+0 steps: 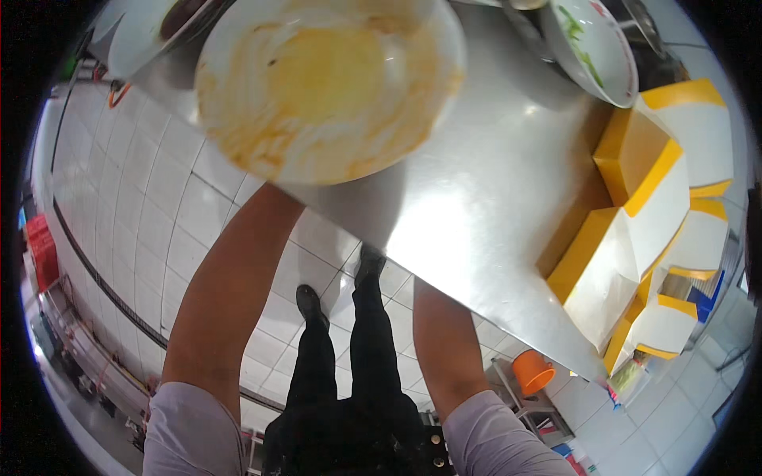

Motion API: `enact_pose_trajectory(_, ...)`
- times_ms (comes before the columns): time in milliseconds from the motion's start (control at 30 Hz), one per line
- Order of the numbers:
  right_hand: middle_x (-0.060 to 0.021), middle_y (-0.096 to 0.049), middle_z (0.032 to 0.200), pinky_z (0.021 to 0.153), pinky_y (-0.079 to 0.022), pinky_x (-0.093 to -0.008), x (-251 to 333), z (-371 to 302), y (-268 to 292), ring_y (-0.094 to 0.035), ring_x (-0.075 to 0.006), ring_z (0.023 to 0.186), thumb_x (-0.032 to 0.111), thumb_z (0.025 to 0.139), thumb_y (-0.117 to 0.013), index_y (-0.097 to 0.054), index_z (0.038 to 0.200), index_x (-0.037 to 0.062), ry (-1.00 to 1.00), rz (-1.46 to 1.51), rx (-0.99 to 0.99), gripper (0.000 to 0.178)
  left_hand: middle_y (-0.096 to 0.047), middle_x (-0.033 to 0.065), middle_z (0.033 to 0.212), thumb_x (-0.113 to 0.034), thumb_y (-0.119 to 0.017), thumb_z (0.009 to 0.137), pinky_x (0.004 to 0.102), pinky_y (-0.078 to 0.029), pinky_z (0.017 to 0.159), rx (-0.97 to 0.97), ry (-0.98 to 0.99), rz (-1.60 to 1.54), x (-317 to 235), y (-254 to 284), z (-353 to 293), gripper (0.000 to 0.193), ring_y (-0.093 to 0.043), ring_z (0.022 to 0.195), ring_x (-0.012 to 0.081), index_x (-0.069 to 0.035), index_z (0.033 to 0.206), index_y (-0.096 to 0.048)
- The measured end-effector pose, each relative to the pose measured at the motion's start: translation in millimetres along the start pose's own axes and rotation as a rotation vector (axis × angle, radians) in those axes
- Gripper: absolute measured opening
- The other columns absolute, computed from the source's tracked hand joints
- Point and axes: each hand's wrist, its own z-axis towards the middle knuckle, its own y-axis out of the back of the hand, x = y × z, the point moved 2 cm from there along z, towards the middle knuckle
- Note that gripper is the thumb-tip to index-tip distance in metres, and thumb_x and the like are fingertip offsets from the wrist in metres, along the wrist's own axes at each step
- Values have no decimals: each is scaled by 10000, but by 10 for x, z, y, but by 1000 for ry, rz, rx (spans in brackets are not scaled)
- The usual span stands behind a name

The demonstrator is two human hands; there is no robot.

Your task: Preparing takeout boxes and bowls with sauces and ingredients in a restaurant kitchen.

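A large white bowl (325, 87) fills the top middle. Yellow liquid or sauce lies in its centre, with orange-brown smears around the inside. It covers part of a steel shelf (484, 198). My left forearm reaches up from below and disappears behind the bowl's lower edge and the shelf, so the hand does not show. Under the shelf's front edge my right forearm passes out of sight, hiding that hand too. What either hand touches cannot be seen.
Open white and yellow cartons (587, 270) stand along the shelf's right side. Behind them is a white bowl (595, 47) with green shreds. Another white container (143, 36) is at the top left. An orange bucket (533, 371) sits lower right, beyond the shelf corner.
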Motion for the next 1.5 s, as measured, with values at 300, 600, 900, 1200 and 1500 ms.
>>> enact_pose_trajectory(300,-306,-518,1489,1211,-340,-432,-170,-396,61,-463,-412,1422,261,1046,-541,-535,1417,-50,30,124,-51,484,-688,143,1292,-175,-713,891,455,-525,1024,-56,9,27,-45,-156,48,333,-654,1218,333,-70,1207,-707)
enact_pose_trajectory(600,-303,-540,1459,1190,-366,-432,-291,-485,110,-490,-409,1392,247,1037,-556,-557,1386,-47,47,193,-35,457,-688,149,1288,-171,-715,893,459,-527,1024,-81,-5,43,30,-94,53,337,-655,1215,343,-70,1214,-706)
enact_pose_trajectory(900,-300,-563,1429,1169,-392,-432,-543,-478,190,-518,-406,1362,232,1027,-571,-579,1355,-45,38,207,-13,430,-688,155,1284,-167,-717,895,465,-529,1025,-141,-72,17,-3,-47,-62,341,-657,1211,352,-70,1222,-705)
enact_pose_trajectory(1200,-297,-585,1399,1147,-418,-432,-729,-401,122,-545,-403,1333,217,1017,-587,-601,1325,-42,65,248,33,403,-689,161,1279,-162,-719,897,470,-531,1025,-217,-213,-32,55,68,-582,345,-659,1207,362,-70,1229,-704)
enact_pose_trajectory(1500,-294,-607,1369,1126,-444,-432,-893,-477,132,-573,-399,1303,203,1008,-602,-623,1294,-40,87,292,35,376,-712,152,1157,-128,-768,843,478,-575,937,-10,-432,-29,82,512,-717,302,-691,1096,369,-68,1137,-740)
